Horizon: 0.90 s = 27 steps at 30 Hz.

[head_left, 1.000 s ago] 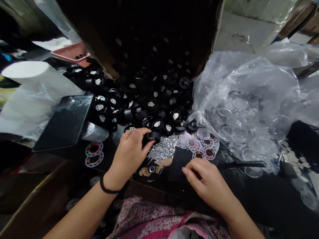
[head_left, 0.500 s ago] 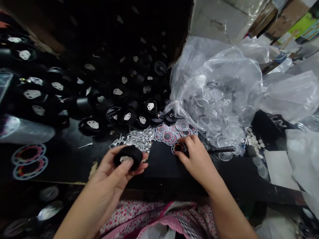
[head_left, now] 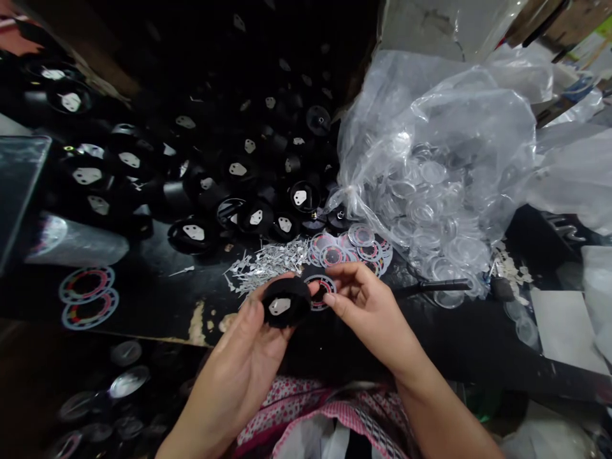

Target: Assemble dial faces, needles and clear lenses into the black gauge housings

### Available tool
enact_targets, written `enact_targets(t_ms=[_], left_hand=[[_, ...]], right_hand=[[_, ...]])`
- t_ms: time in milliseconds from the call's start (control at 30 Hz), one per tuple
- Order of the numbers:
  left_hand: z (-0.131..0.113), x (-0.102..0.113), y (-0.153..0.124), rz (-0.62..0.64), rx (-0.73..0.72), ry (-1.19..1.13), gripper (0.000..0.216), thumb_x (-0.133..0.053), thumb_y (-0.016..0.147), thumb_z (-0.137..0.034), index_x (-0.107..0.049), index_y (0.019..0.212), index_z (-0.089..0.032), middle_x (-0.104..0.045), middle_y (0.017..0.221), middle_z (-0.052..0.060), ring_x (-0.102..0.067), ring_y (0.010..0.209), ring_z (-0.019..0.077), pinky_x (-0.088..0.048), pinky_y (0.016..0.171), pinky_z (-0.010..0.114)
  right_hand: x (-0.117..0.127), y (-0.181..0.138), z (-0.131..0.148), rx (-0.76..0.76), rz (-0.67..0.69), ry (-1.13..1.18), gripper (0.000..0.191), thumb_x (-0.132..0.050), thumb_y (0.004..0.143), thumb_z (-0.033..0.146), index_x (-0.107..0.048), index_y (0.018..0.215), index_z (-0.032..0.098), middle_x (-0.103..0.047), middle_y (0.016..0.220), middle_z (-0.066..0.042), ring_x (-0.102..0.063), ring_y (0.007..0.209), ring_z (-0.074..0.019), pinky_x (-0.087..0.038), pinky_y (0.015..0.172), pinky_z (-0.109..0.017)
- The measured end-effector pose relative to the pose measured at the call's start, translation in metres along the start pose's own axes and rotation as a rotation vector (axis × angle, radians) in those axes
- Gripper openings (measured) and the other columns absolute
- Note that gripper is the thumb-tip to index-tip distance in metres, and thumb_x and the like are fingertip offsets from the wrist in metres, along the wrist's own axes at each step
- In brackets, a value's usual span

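My left hand (head_left: 248, 341) is closed around a round black housing (head_left: 285, 303) with a white insert, held above the table's near edge. My right hand (head_left: 368, 306) pinches a small printed dial ring (head_left: 321, 292) with red and white markings, its edge right beside the housing. Just behind my hands lie a heap of small silver needles (head_left: 268, 261) and a loose stack of more printed dial rings (head_left: 351, 245).
A big pile of black housings (head_left: 191, 185) fills the dark table behind. A clear plastic bag of transparent lenses (head_left: 440, 185) sits at the right, a black tool (head_left: 430, 287) below it. Two dial rings (head_left: 87, 296) lie at the left. White paper (head_left: 564, 331) at the far right.
My left hand picked a black housing from the pile and brought it close. My right hand took a dial ring from the stack and carried it beside the housing.
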State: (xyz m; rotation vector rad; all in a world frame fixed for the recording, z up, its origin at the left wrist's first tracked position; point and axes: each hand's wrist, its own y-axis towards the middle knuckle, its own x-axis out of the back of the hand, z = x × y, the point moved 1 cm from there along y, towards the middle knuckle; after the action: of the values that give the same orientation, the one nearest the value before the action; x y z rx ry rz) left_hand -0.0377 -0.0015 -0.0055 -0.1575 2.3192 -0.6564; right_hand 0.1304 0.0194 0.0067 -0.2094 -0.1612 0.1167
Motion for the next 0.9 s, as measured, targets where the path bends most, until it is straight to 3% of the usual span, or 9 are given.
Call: enact_targets(t_ms=[133,200,367,500,700,900], left_hand=[[-0.002,0.0,0.002,-0.085,-0.003,-0.023,0.035,-0.069,0.089,-0.049,-0.076,0.114,-0.026,-0.077,0.12,0.006,-0.071,0.114,0.0257,-0.059,0.097,0.038],[-0.003,-0.002,0.005,-0.086,-0.001,0.021,0.034,-0.068,0.09,-0.046,-0.075,0.116,-0.026,-0.076,0.123,0.007,-0.072,0.111,0.0254,-0.06,0.095,0.039],[0.008,-0.002,0.003,-0.031,0.083,0.112,0.031,-0.078,0.081,-0.045,-0.079,0.109,-0.031,-0.074,0.127,0.004,-0.07,0.116,0.0279,-0.062,0.09,0.035],[0.016,0.011,0.002,0.001,0.078,0.277,0.037,-0.076,0.083,-0.048,-0.075,0.119,-0.039,-0.071,0.134,0.0,-0.063,0.128,0.0269,-0.056,0.1,0.034],[0.017,0.02,0.003,0.098,-0.039,0.528,0.039,-0.065,0.092,-0.046,-0.068,0.131,-0.041,-0.062,0.146,-0.002,-0.053,0.139,0.0259,-0.036,0.119,0.041],[0.014,0.01,-0.001,0.119,-0.042,0.584,0.036,-0.073,0.084,-0.039,-0.072,0.119,-0.029,-0.073,0.13,0.004,-0.067,0.122,0.0266,-0.053,0.104,0.037]], right_hand=[[0.002,-0.001,0.003,0.007,-0.079,-0.003,0.005,-0.063,0.089,0.025,-0.063,0.093,0.022,-0.062,0.079,0.003,-0.058,0.07,-0.0118,-0.047,0.066,-0.026],[0.004,-0.002,0.009,0.096,-0.124,-0.081,0.006,-0.062,0.092,0.023,-0.066,0.095,0.022,-0.066,0.086,0.002,-0.061,0.079,-0.0128,-0.048,0.073,-0.027],[-0.004,-0.003,0.023,0.246,-0.078,-0.26,0.013,-0.06,0.094,0.017,-0.071,0.098,0.023,-0.067,0.093,0.001,-0.062,0.089,-0.0125,-0.047,0.082,-0.026],[-0.01,-0.003,0.023,0.129,-0.135,-0.252,0.003,-0.064,0.091,0.021,-0.063,0.089,0.023,-0.064,0.085,0.002,-0.061,0.081,-0.0126,-0.047,0.074,-0.026],[-0.009,0.0,0.017,-0.102,-0.044,-0.056,0.013,-0.063,0.089,0.03,-0.053,0.084,0.023,-0.057,0.07,0.006,-0.056,0.058,-0.0104,-0.044,0.057,-0.025],[-0.008,-0.009,0.011,-0.094,-0.039,-0.206,0.017,-0.069,0.083,0.03,-0.053,0.087,0.023,-0.055,0.075,0.005,-0.053,0.067,-0.0113,-0.042,0.059,-0.024]])
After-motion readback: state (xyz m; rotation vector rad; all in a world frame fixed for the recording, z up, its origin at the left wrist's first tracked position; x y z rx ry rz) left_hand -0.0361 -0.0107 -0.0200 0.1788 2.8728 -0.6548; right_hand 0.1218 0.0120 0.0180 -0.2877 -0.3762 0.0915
